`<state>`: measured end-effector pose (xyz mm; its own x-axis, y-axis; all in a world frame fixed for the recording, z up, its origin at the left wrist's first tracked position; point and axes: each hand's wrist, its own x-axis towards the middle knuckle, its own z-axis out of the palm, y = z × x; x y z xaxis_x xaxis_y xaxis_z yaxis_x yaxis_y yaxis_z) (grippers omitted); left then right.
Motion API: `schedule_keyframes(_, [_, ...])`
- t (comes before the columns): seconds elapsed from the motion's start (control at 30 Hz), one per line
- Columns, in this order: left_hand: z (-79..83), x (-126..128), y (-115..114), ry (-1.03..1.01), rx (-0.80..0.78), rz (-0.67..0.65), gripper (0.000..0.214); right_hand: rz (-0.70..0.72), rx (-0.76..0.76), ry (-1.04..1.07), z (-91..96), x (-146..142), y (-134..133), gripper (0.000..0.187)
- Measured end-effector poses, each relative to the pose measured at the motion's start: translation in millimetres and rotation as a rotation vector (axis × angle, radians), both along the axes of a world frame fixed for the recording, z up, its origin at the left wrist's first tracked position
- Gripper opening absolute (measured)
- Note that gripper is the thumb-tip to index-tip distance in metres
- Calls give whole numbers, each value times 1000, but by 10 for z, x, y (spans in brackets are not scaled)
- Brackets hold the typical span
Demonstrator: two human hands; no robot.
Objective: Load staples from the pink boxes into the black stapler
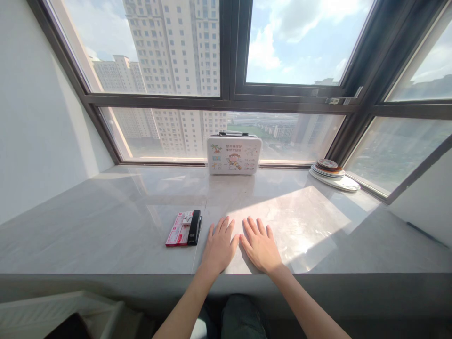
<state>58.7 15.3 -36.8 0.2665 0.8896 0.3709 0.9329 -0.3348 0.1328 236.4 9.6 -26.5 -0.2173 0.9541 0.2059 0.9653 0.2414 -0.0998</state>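
Observation:
My left hand (pixel 219 247) lies flat on the pale marbled sill, fingers stretched forward and holding nothing. Beside it, my right hand (pixel 261 245) rests palm down in the same way, its fingers a little spread. The two thumbs come close together or touch. Just left of my left hand is a black stapler (pixel 194 228), set lengthwise along a red and white package (pixel 173 235). A small white box (pixel 188 217), perhaps staples, sits at the package's far end. Neither hand touches these things.
Against the window at the back stands a white carry case (pixel 234 155) with cartoon prints and a dark handle. A stack of round plates or lids (pixel 328 172) sits in the far right corner. The sill's front edge (pixel 318 273) runs below my wrists. Sunlight falls across the right side.

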Motion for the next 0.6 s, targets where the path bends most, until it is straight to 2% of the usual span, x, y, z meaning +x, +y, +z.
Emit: schedule_keyframes(0.6, [-4, -5, 4, -6, -12, -1, 50, -5, 22, 7, -13, -2, 4, 61])
